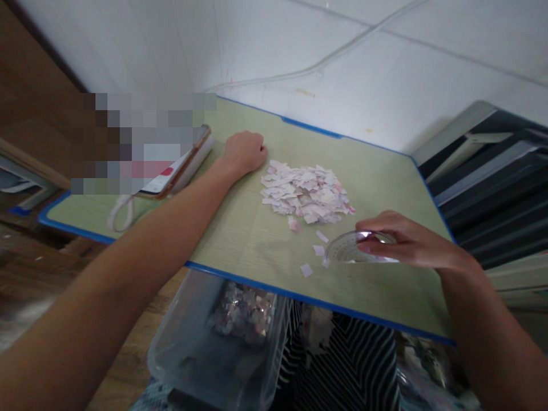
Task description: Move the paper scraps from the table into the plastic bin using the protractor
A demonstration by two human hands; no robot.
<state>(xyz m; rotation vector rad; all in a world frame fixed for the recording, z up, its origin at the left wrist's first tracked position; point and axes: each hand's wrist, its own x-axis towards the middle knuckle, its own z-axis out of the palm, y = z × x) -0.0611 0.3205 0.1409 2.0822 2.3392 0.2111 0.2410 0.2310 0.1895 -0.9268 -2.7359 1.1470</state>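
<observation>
On the pale green tabletop [240, 228] lies a heap of small torn white and pinkish paper scraps [306, 191]. My left hand [245, 151] rests just left of the heap, curled into a fist, with nothing showing out of it. A clear plastic protractor [342, 249] is in my right hand [396, 237], pinched between thumb and fingers. Its straight edge faces me and its curved side points up and left. A few loose paper scraps [306, 270] lie near the protractor's left end, apart from the heap.
A phone in a brown case [171, 177] lies on a white object at the left, with a white strap loop [122, 214] beside it. Below the blue table edge is a clear plastic bin [171, 342] with shiny scraps inside. Dark folded frames [492, 171] lean at the right.
</observation>
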